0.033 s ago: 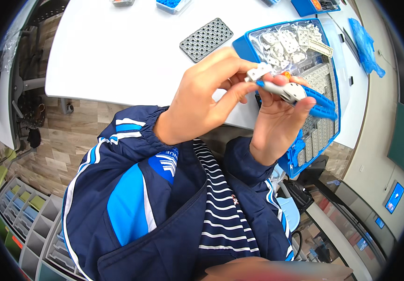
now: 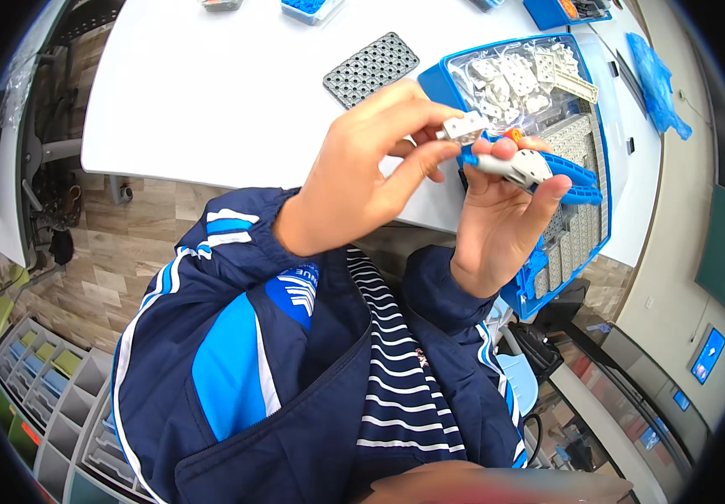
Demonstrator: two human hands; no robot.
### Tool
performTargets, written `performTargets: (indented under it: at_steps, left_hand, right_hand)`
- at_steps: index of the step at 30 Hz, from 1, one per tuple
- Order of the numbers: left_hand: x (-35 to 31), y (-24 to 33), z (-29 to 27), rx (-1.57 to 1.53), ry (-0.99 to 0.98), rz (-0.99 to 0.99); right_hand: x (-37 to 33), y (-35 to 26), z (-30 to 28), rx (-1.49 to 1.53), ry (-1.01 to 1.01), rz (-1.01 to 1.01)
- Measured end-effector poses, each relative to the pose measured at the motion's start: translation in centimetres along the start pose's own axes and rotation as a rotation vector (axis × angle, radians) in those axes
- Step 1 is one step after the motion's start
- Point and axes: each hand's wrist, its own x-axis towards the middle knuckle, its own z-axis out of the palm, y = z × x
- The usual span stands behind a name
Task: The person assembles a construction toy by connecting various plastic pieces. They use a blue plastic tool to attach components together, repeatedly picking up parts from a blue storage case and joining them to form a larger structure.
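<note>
My left hand (image 2: 361, 172) pinches a small white block with holes (image 2: 465, 127) between thumb and fingers. In my right hand (image 2: 501, 218) is a plier-shaped tool (image 2: 530, 168) with a grey-white head, blue handles and a blue tip. Its tip lies close below the white block; whether they touch I cannot make out. Both hands are raised over the table's near edge, beside the blue parts bin (image 2: 436, 86). White building pieces (image 2: 509, 80) lie in its far tray, and an orange piece (image 2: 513, 134) shows just above my right fingers.
A grey perforated plate (image 2: 371, 70) lies on the white table (image 2: 211, 92) beyond my left hand. Long grey beams (image 2: 581, 151) fill the bin's near part. Farther off are a tub of blue pieces (image 2: 304, 7) and a blue plastic bag (image 2: 658, 84).
The white block has tilted, showing more of its side. The tool's blue tip has shifted slightly down from it, and its handles have moved a little to the left.
</note>
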Motion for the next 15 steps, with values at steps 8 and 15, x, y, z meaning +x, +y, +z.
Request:
performTargets:
  at_steps: [8,15]
  left_hand:
    - [1.0,-0.4,-2.5,-0.198,0.062,-0.120]
    - [1.4,-0.1,-5.1,-0.758,-0.115,-0.425]
  right_hand:
    - [0.4,0.3,0.6,-0.255,0.158,-0.161]
    - [0.9,2.5,2.7,-0.720,0.016,-0.493]
